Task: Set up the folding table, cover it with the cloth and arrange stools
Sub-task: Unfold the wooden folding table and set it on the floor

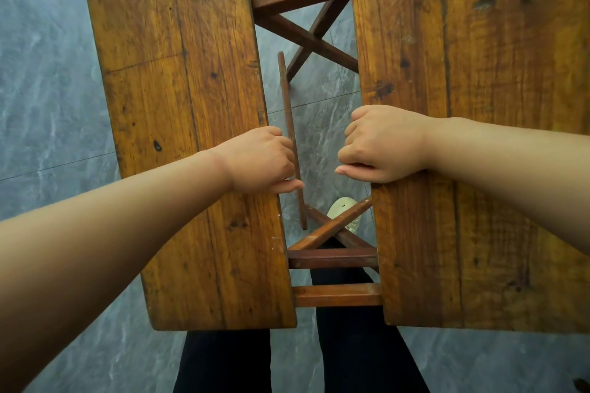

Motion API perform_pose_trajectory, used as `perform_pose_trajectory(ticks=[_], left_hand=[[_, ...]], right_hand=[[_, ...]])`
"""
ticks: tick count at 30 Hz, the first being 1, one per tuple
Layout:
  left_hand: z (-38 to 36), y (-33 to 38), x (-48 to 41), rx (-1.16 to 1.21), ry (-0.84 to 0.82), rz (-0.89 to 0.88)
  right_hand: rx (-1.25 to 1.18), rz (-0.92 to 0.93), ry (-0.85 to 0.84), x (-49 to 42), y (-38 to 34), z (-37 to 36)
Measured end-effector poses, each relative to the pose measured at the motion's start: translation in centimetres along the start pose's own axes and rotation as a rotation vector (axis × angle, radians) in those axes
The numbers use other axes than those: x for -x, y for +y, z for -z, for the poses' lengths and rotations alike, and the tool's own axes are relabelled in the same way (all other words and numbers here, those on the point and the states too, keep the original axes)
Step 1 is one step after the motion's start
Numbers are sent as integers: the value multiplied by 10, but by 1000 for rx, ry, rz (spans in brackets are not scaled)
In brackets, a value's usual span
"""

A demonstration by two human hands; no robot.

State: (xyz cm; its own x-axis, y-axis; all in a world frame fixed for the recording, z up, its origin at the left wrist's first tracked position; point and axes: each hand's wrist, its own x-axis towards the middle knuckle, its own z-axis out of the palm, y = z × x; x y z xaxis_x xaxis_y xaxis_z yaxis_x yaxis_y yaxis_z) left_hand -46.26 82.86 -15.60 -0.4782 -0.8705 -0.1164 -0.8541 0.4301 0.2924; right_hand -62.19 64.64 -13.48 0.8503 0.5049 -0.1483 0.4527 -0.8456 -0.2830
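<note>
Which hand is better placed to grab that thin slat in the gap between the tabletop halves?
Left. The left hand grips the left half right beside the slat; the right hand holds the right half, across the gap.

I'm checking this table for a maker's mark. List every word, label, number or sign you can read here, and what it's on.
No readable text anywhere.
On the left board, gripped by the left hand: none, only knots and stains.
On the right board, gripped by the right hand: none, only dark marks.
On the crossed legs, floor and shoe: none.
</note>
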Motion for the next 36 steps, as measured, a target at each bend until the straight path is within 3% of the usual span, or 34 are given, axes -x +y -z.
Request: perform_pose_trajectory(ticks=[4,20,27,36], left_hand=[[6,5,-14,-2,-67,28],[-2,37,-91,-22,-34,47],[-4,48,-127,-65,-94,61],[-3,60,-136,-60,-150,214]], right_hand=[[6,3,-15,13,7,-2],[52,-58,-4,94,22,-29],[119,-100,-42,128,32,-42],[87,-49,64,136,36,-51]])
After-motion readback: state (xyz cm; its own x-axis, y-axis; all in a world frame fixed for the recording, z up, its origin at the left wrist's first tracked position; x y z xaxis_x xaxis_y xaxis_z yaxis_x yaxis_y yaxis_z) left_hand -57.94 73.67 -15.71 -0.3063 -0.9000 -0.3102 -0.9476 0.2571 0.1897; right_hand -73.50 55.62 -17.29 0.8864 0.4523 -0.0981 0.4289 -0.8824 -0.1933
